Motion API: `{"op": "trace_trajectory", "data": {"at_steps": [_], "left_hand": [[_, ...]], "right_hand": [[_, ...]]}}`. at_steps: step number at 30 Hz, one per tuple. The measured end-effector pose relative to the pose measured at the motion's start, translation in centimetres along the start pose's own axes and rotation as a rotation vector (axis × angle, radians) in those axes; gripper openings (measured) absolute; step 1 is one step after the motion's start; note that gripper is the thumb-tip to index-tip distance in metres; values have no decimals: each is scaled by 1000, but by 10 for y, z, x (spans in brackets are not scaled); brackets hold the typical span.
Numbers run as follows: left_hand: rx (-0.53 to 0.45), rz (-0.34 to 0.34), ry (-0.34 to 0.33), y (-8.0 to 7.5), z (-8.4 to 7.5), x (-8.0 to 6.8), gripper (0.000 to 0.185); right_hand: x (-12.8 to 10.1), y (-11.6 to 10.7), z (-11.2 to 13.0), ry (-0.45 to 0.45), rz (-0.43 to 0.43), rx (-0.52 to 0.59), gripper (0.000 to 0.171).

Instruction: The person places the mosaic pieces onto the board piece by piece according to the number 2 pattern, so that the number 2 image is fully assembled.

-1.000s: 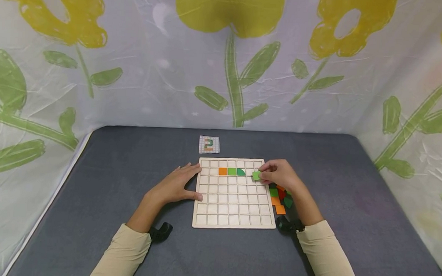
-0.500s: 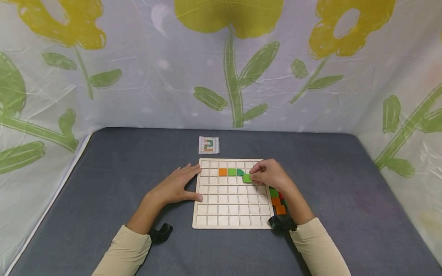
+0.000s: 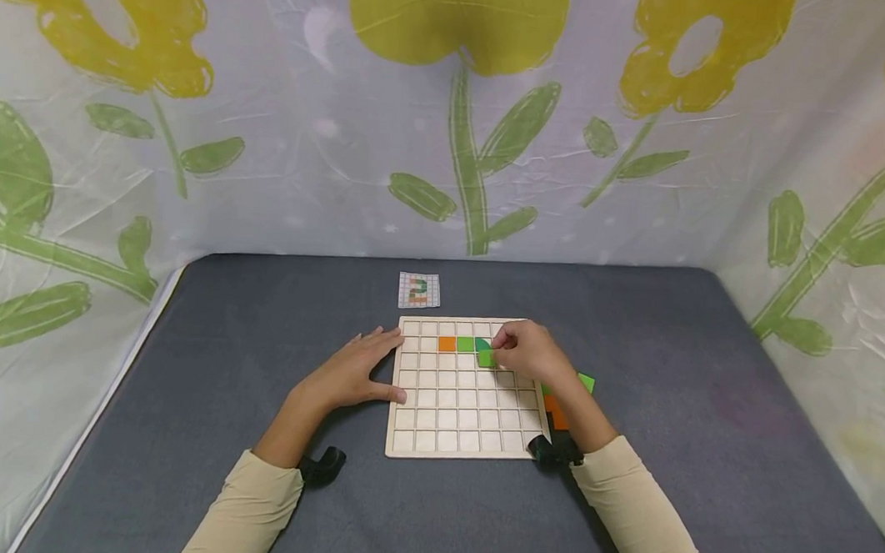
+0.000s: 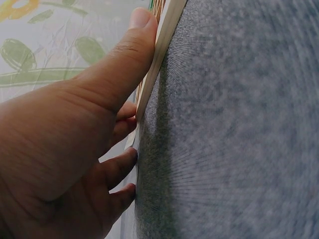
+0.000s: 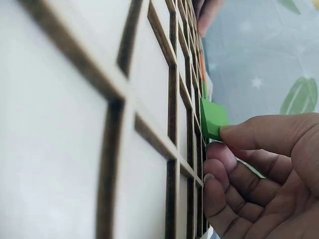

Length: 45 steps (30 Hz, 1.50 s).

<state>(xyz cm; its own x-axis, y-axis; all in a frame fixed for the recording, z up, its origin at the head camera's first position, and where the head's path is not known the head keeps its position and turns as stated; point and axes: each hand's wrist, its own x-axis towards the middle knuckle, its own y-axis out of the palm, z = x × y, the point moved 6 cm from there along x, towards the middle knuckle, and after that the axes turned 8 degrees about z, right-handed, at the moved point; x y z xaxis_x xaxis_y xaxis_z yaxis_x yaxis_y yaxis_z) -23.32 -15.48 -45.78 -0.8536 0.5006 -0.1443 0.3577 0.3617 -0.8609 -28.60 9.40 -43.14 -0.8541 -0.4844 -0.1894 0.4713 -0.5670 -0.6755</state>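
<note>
A wooden grid board (image 3: 435,426) lies flat on the grey table. Its second row holds an orange tile (image 3: 446,343), a light green tile (image 3: 465,344) and a dark green quarter-round tile (image 3: 481,343). My right hand (image 3: 532,354) pinches a light green square tile (image 3: 486,358) (image 5: 213,119) just over the cell below the dark green one. My left hand (image 3: 355,372) lies flat against the board's left edge (image 4: 159,55), fingers straight, thumb along the rim.
Loose green and orange tiles (image 3: 564,396) lie right of the board, partly under my right forearm. A small pattern card (image 3: 418,289) sits beyond the board. Flower-print sheets wall in the table on three sides.
My right hand has carried the light green tile leftward from the board's right edge to the cell under the dark green tile. The left hand has stayed put.
</note>
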Motion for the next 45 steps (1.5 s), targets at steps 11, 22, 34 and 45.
{"op": "trace_trajectory", "data": {"at_steps": [11,22,34,45], "left_hand": [[-14,-4,-6,0,2,0,96],[-3,-3,-6,1,1,0,99],[-4,0,-9,1,-3,0,98],[-11,-7,-12,0,-1,-1,96]], "right_hand": [[3,3,-1,-1,-10,-14,4],[1,3,-6,-13,55,41,5],[-44,-35,-29,-20,252,79,10],[-68,-44,-48,254,335,-355,21]]}}
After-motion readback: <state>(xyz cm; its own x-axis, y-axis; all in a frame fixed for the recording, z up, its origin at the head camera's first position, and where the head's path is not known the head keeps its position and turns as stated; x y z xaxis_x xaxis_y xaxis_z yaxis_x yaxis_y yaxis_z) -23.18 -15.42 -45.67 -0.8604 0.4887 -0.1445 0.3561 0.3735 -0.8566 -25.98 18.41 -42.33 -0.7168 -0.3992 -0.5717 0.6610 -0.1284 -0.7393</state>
